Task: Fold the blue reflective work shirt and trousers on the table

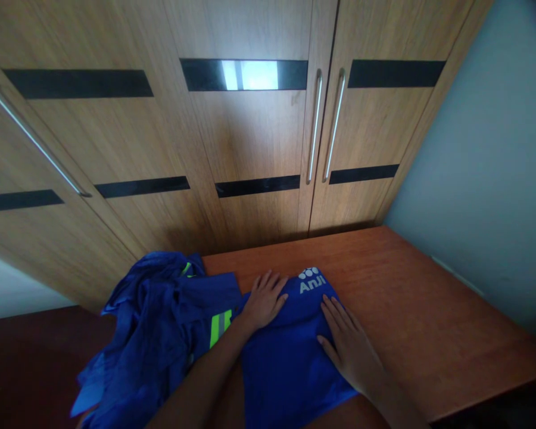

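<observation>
A blue garment (290, 357) lies folded into a flat, narrow shape on the wooden surface, with white "Anji" lettering and a paw-like mark near its far end. My left hand (262, 299) rests flat on its far left part, fingers stretched out. On its right edge lies my right hand (345, 339), open, with the fingers spread and pointing away from me. Left of it is a crumpled pile of darker blue clothing (156, 322) with yellow-green and grey reflective strips. My left forearm crosses the right side of that pile.
The reddish-brown wooden tabletop (411, 328) reaches right to a pale wall (495, 179). Behind it stands a wooden wardrobe (254, 143) with black strips and long metal handles (315, 128). A dark red floor area (31, 363) shows at the lower left.
</observation>
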A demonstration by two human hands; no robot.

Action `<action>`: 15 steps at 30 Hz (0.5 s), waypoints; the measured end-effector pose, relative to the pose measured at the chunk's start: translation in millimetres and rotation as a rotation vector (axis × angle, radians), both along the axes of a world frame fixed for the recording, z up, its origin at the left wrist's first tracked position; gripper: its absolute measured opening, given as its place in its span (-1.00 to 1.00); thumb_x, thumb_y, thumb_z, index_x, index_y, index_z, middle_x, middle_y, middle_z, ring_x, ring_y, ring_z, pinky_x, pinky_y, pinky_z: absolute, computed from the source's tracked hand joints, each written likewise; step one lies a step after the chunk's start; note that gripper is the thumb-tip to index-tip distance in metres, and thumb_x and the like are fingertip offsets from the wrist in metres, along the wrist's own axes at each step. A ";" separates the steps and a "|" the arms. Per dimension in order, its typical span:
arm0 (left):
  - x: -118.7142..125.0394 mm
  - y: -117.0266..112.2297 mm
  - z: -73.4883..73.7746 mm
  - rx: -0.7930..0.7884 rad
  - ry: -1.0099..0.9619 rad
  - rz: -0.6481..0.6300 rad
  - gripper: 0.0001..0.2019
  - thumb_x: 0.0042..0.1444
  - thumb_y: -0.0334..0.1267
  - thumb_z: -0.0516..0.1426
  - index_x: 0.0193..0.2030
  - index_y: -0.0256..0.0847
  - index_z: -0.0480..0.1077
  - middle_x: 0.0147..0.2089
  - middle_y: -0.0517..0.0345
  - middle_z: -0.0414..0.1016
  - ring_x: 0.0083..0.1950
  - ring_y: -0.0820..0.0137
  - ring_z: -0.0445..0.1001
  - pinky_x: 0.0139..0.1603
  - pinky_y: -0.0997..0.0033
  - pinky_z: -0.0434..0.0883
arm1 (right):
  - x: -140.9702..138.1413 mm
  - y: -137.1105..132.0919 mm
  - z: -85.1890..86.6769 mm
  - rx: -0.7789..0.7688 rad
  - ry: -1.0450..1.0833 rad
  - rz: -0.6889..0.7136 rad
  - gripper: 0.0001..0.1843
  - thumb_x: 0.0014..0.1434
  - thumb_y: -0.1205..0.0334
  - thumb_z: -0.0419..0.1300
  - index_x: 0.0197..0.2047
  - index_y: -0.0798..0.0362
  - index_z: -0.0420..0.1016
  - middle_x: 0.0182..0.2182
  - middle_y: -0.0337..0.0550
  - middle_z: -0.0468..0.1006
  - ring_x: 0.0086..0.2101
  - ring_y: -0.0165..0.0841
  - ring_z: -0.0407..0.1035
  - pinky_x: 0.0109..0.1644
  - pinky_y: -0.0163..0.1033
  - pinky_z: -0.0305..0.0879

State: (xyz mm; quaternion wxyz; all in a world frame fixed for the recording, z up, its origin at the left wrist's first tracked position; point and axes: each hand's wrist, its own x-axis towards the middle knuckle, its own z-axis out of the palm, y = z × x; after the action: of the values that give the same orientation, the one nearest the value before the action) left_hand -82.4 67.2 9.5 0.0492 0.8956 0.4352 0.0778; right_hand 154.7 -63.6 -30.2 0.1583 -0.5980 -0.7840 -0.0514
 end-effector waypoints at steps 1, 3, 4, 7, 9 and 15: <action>0.4 -1.2 2.0 0.015 0.002 0.012 -0.48 0.34 -0.01 -0.18 0.37 -0.09 0.07 0.38 0.01 0.16 0.43 0.15 -0.03 0.37 -0.05 -0.03 | 0.4 -0.7 -0.9 0.000 -0.018 -0.004 -0.30 0.34 -0.06 -0.10 0.40 0.14 -0.05 0.38 -0.04 -0.04 0.34 -0.15 -0.14 0.33 0.03 -0.06; 2.0 -10.0 8.0 0.058 0.000 0.050 -0.50 0.33 -0.05 -0.14 0.35 -0.14 0.11 0.38 -0.02 0.15 0.43 0.15 -0.04 0.38 -0.04 -0.06 | 1.0 -1.6 -1.3 -0.002 -0.042 -0.015 -0.34 0.34 -0.04 -0.10 0.40 0.11 -0.01 0.38 -0.06 -0.04 0.33 -0.14 -0.12 0.33 0.03 -0.06; 2.6 -17.9 11.4 0.081 0.000 0.064 -0.50 0.33 -0.07 -0.12 0.35 -0.15 0.11 0.40 -0.02 0.12 0.43 0.14 -0.06 0.39 -0.05 -0.08 | 1.1 -1.8 -0.7 -0.008 -0.052 -0.021 -0.35 0.33 -0.02 -0.10 0.39 0.09 0.02 0.38 -0.06 -0.03 0.33 -0.14 -0.11 0.32 0.04 -0.06; 0.6 -54.8 19.2 0.109 0.004 0.018 -0.45 0.27 -0.05 -0.02 0.38 -0.08 0.05 0.46 0.01 -0.05 0.46 0.09 -0.17 0.39 -0.12 -0.11 | -0.4 -2.0 6.1 -0.051 -0.080 -0.034 -0.40 0.29 0.07 -0.04 0.35 0.07 0.13 0.36 -0.03 0.02 0.31 -0.10 -0.06 0.30 0.07 -0.04; -4.3 -85.0 19.2 0.089 0.020 -0.060 -0.39 0.23 0.00 0.03 0.39 -0.01 0.01 0.48 0.05 -0.14 0.46 0.05 -0.19 0.37 -0.17 -0.10 | -4.6 -1.4 15.0 -0.092 -0.104 -0.065 -0.42 0.24 0.12 0.00 0.28 0.14 0.25 0.32 0.07 0.12 0.28 -0.03 0.02 0.29 0.11 -0.05; -22.3 -145.9 -4.6 0.096 0.063 -0.014 -0.24 0.16 -0.13 0.11 0.43 0.07 -0.19 0.50 0.09 -0.23 0.45 0.00 -0.15 0.34 -0.22 -0.07 | -32.7 2.4 27.3 -0.058 -0.092 -0.155 -0.40 0.26 -0.04 -0.02 0.17 0.22 0.38 0.28 0.22 0.18 0.27 0.09 -0.01 0.29 0.22 -0.16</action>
State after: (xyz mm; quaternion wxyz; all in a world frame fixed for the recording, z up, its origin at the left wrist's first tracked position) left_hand -104.7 -78.6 5.0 -0.0070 0.9021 0.4259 0.0700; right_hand 122.0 -61.1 -2.8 0.1001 -0.6582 -0.7430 -0.0684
